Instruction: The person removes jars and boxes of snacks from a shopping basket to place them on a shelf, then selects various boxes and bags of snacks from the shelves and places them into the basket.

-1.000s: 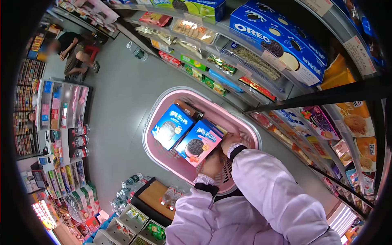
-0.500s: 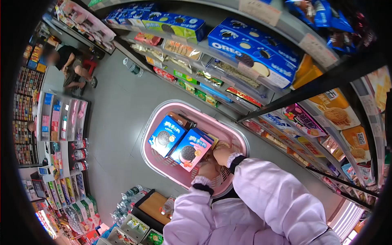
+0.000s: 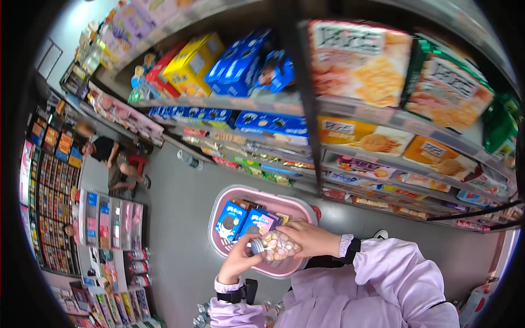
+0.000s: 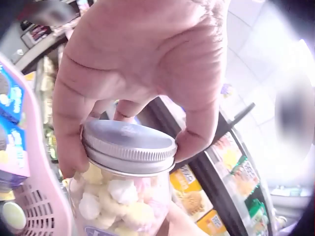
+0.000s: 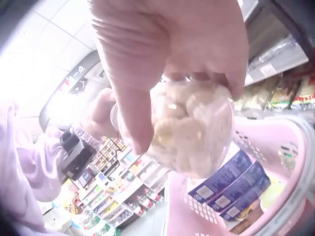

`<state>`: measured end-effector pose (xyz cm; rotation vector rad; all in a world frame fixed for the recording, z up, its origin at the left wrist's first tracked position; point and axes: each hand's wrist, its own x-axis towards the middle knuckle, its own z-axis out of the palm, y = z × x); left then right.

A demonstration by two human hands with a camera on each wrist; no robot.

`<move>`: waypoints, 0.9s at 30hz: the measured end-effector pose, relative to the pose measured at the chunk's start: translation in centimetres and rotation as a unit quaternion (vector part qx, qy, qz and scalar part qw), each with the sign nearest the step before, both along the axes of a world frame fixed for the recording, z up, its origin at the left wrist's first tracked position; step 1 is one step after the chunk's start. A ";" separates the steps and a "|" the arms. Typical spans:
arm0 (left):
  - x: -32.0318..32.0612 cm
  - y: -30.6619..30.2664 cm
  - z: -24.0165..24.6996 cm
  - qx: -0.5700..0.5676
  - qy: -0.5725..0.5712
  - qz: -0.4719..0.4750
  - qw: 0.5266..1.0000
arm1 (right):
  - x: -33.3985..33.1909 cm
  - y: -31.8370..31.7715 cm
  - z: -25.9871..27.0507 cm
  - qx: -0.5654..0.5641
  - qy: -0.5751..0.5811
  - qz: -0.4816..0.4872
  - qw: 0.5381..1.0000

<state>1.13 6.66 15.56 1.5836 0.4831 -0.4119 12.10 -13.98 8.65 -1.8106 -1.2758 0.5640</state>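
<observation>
A clear jar (image 3: 280,245) full of pastel biscuits or sweets is tilted sideways above the pink basket (image 3: 273,195). My left hand (image 3: 239,261) grips its ribbed silver lid (image 4: 129,142), thumb on one side and fingers on the other. At the other end my right hand (image 3: 313,239) holds the jar's body. In the right wrist view the rounded base of the jar faces me below the palm, between thumb and fingers. Inside the basket lie a blue cookie box (image 3: 230,220) and a blue-and-pink cookie box (image 3: 255,224), beside other packages partly hidden.
Shelves (image 3: 377,112) of boxed and bagged snacks line the far side and right. On the left, a seated person (image 3: 115,158) is near a white display rack (image 3: 112,218). A pack of bottles (image 3: 189,159) stands on the grey floor (image 3: 175,229).
Both hands have come up out of the basket with the jar between them. The head view has tilted up, showing more shelves, and the basket now appears lower and smaller.
</observation>
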 end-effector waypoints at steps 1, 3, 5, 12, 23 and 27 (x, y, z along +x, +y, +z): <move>1.1 -0.7 1.3 0.019 -0.022 -0.039 0.999 | 0.4 -1.2 1.3 0.017 -0.009 -0.026 0.999; 3.1 -3.7 4.6 0.088 -0.077 -0.081 0.990 | 1.3 -4.3 4.3 0.037 -0.040 -0.076 0.996; 5.2 -6.4 6.7 0.143 -0.166 -0.133 0.967 | 2.0 -8.3 7.4 0.071 -0.076 -0.133 0.986; 11.6 -22.0 14.6 -0.186 -0.381 -0.238 0.874 | 1.9 -25.8 15.5 0.272 0.201 -0.239 0.910; 16.2 -46.0 22.8 -0.201 -0.489 -0.421 0.738 | -1.4 -46.6 26.8 0.416 0.240 -0.220 0.849; 18.0 -52.2 26.6 -0.267 -0.505 -0.441 0.692 | -0.8 -52.0 30.9 0.402 0.190 -0.258 0.858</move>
